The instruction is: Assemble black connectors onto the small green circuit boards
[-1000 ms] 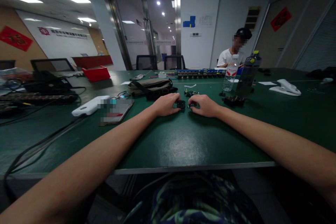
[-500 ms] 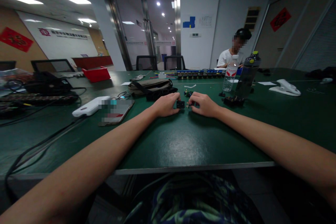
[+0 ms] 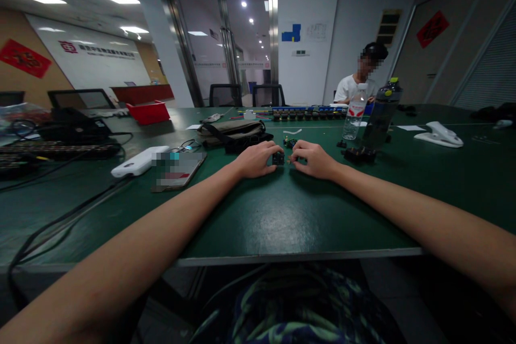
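My left hand (image 3: 258,160) is closed around a small black block (image 3: 278,158), with its face turned to the right. Across a narrow gap, my right hand (image 3: 312,159) pinches a small part with a coppery tip (image 3: 289,160); its kind is too small to make out. Just behind my right fingers lie small green pieces (image 3: 289,142) on the green table (image 3: 266,226). Several dark parts (image 3: 360,155) sit to the right of my right hand.
A grey-brown bag (image 3: 234,134) lies behind my left hand. To the left are a phone (image 3: 177,172) and a white power bank (image 3: 141,161) with a cable. A clear bottle (image 3: 355,115) and a dark bottle (image 3: 382,113) stand at right. A person (image 3: 355,86) sits across the table.
The black block has turned slightly in my left hand, and more of its detail shows. Both hands stay almost in the same place.
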Tool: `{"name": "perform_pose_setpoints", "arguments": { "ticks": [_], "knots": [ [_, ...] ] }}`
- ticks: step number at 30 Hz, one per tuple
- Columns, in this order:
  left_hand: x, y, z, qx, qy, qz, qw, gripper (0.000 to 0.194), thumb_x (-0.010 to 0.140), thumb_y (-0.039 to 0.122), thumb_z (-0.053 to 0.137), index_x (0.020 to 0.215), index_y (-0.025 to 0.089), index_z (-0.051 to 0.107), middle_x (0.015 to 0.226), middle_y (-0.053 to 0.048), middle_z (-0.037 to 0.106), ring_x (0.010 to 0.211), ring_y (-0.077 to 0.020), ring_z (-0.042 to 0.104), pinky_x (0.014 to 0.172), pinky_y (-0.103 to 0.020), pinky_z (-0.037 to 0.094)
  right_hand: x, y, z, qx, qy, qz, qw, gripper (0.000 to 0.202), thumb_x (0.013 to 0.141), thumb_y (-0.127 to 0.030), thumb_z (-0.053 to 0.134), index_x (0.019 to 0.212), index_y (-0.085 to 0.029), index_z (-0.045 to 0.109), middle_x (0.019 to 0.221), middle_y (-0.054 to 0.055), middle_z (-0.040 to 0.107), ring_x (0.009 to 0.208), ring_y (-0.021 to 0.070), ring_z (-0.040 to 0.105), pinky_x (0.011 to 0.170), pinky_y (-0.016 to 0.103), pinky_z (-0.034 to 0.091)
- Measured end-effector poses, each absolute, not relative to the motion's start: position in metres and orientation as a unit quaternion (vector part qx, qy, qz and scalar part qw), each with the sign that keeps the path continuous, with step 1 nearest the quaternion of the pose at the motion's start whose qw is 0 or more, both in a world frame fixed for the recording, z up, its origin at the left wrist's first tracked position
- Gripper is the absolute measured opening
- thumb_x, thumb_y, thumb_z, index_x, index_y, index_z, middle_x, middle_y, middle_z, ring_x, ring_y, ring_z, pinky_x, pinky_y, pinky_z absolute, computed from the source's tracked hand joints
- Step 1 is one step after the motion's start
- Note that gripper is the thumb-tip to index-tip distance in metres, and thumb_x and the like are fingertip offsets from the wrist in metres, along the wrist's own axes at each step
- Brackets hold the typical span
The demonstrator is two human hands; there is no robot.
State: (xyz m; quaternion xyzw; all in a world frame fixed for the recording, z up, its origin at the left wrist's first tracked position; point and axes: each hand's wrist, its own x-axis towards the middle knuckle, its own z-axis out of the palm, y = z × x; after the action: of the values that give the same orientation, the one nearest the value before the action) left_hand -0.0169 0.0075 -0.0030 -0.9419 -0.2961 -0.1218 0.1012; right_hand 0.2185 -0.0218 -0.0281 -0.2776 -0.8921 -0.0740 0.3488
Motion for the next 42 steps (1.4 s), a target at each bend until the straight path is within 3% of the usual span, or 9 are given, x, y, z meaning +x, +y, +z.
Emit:
{"name": "perform_pose_setpoints", "arguments": {
  "ticks": [13, 29, 42],
  "knots": [
    [-0.0173, 0.0065, -0.0032, -0.939, -0.292, -0.142, 0.112, 0.040, 0.081, 0.029, 0.059, 0.121, 0.022, 0.053, 0.120, -0.008, 0.058, 0.112, -0.0253, 0.060, 0.096, -0.037, 0.051, 0.2187, -0.0197, -0.0310, -0.269, -0.886, -0.087, 0.367, 0.015, 0.081, -0.008, 0.058, 0.087, -0.020, 0.064, 0.094, 0.006, 0.061, 0.086, 0.0184, 0.060, 0.080, 0.031, 0.050],
    [-0.0172, 0.0074, -0.0051, -0.938, -0.294, -0.152, 0.104, 0.039, 0.080, 0.028, 0.062, 0.117, 0.022, 0.051, 0.115, -0.007, 0.059, 0.109, -0.0237, 0.061, 0.093, -0.035, 0.052, 0.2164, -0.0243, -0.0276, -0.279, -0.893, -0.074, 0.346, 0.008, 0.084, -0.013, 0.056, 0.085, -0.019, 0.061, 0.086, 0.005, 0.061, 0.077, 0.0166, 0.056, 0.076, 0.029, 0.046],
    [-0.0163, 0.0071, -0.0053, -0.938, -0.300, -0.144, 0.098, 0.038, 0.081, 0.030, 0.061, 0.118, 0.022, 0.052, 0.115, -0.007, 0.059, 0.110, -0.0244, 0.061, 0.093, -0.036, 0.052, 0.2177, -0.0207, -0.0300, -0.278, -0.894, -0.068, 0.345, 0.022, 0.083, -0.005, 0.048, 0.095, -0.018, 0.061, 0.095, 0.008, 0.064, 0.088, 0.0193, 0.060, 0.083, 0.032, 0.048]
  ]
}}
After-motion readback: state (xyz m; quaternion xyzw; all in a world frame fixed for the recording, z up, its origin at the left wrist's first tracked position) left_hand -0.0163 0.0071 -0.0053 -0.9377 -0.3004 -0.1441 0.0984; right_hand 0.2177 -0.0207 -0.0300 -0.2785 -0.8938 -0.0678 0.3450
